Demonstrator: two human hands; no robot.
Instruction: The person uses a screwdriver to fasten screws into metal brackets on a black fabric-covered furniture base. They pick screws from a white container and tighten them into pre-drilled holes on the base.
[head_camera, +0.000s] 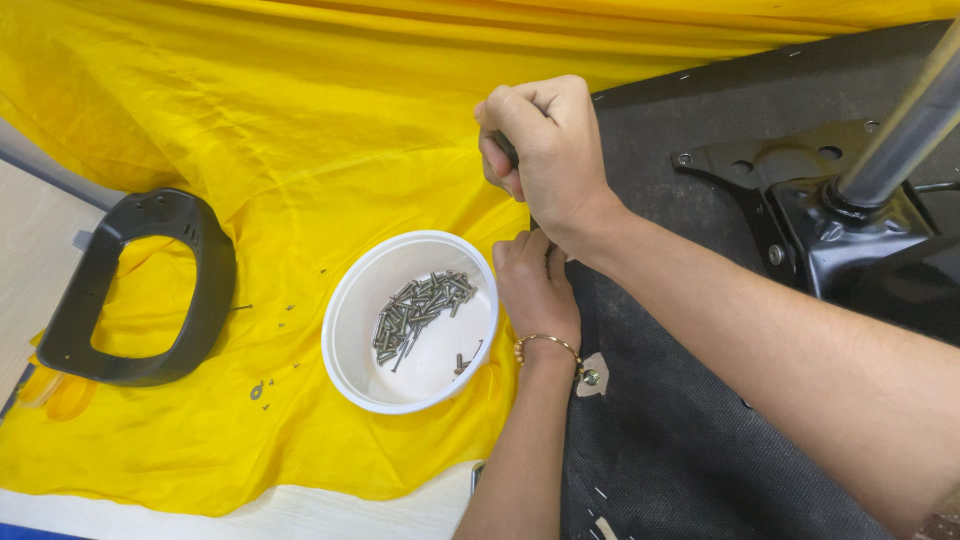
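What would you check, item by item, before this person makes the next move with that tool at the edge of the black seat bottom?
1. Tool held firmly: ok. The right hand is closed in a fist around a dark handle.
2. Tool tip seated on a fastener: cannot tell, the hands hide it.
3. Other hand steadying the spot: ok. The left hand rests at the edge of the seat underside.
4. Screws within reach: ok. The white bowl beside the left hand holds many screws.
5. Loose parts contained: not ok. Small bits lie scattered on the yellow cloth.
6. Armrest out of the way: ok, lying apart at the left.
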